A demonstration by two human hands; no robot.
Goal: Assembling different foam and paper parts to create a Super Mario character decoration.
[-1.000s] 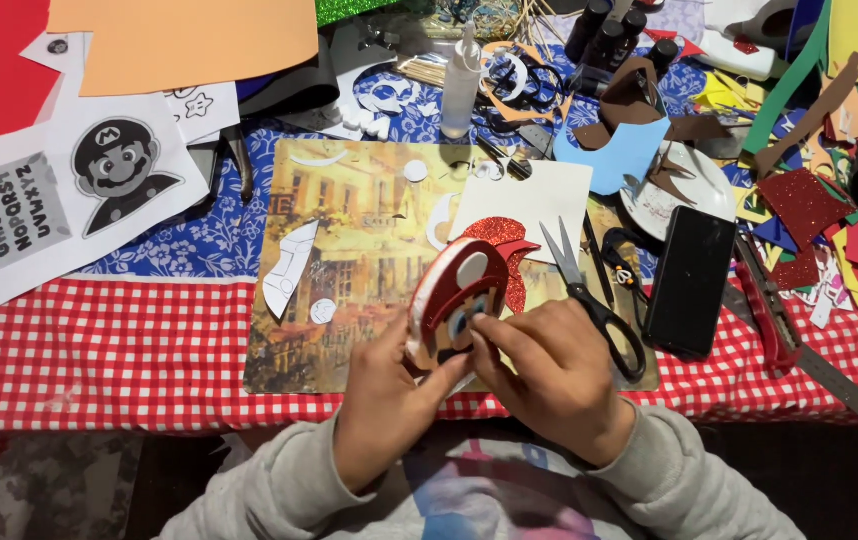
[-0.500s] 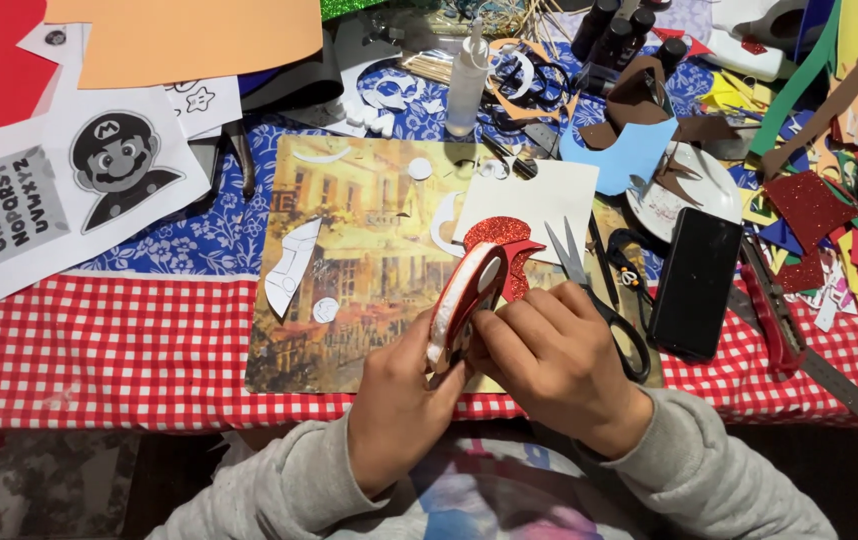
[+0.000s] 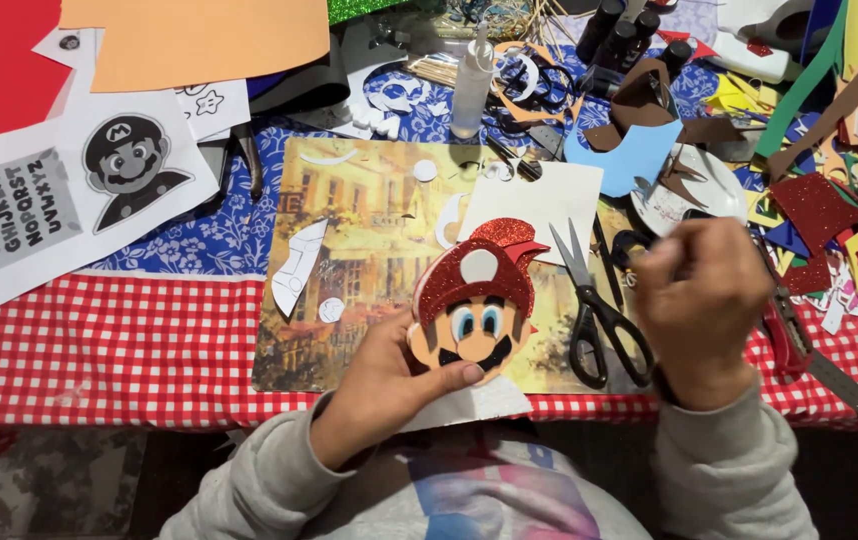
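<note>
My left hand [image 3: 384, 390] holds a foam cutout of a cartoon face [image 3: 474, 315] with a red glitter cap, blue eyes and a black moustache, facing up above the picture mat [image 3: 369, 260]. The thumb presses its lower edge. My right hand [image 3: 699, 300] is raised to the right of the black-handled scissors [image 3: 599, 310], its fingers curled shut; whether it pinches some small piece I cannot tell. It hovers near a white plate [image 3: 684, 195] of scraps.
A red checked cloth [image 3: 99, 350] covers the table's near edge. Printed sheets [image 3: 69, 190] lie at the left, orange paper [image 3: 199, 40] behind. A glue bottle [image 3: 472, 85] stands at the back. Foam scraps [image 3: 829, 210] and red-handled scissors [image 3: 784, 335] crowd the right.
The face cutout was edge-on between both hands; now it lies face up in my left hand alone. My right hand has let go and moved right, past the scissors.
</note>
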